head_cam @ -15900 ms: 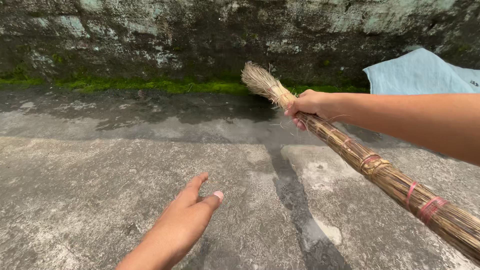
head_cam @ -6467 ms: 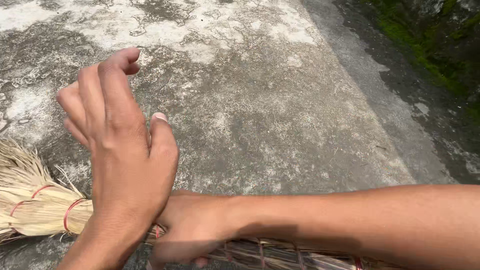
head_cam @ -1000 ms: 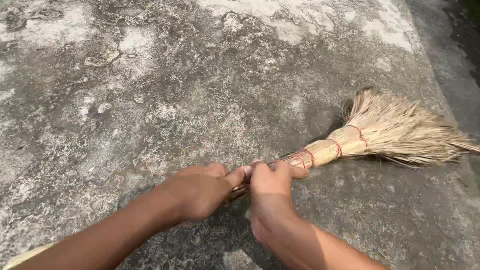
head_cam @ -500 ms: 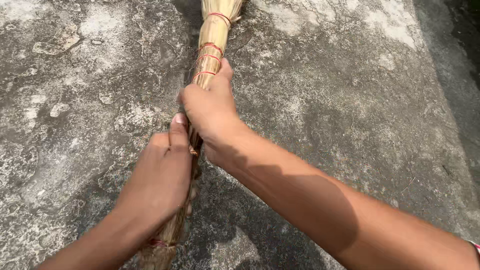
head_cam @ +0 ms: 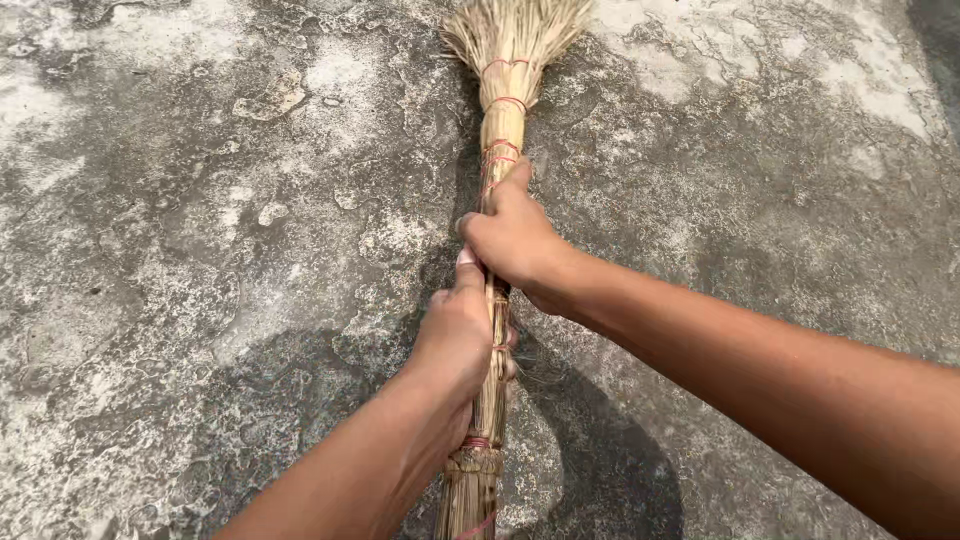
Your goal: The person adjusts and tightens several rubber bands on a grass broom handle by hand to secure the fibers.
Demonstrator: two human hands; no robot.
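Gripping the broom (head_cam: 497, 130) with both hands.
Swung from sideways to pointing straight ahead; right hand (head_cam: 512, 238) and left hand (head_cam: 462, 330) both closed round it, above the concrete (head_cam: 200, 250).

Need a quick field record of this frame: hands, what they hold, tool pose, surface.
left hand: wrapped around the broom shaft, nearer the body
right hand: gripping the shaft just ahead of the left, closer to the bristles
broom: straw bundle tied with red bands, pointing away from the person, bristles fanned at the top of the view
hand spacing: close together on the shaft, thumb of left next to right hand
ground: rough, mottled grey concrete with pale patches
shadow: dark patch on the concrete under the arms
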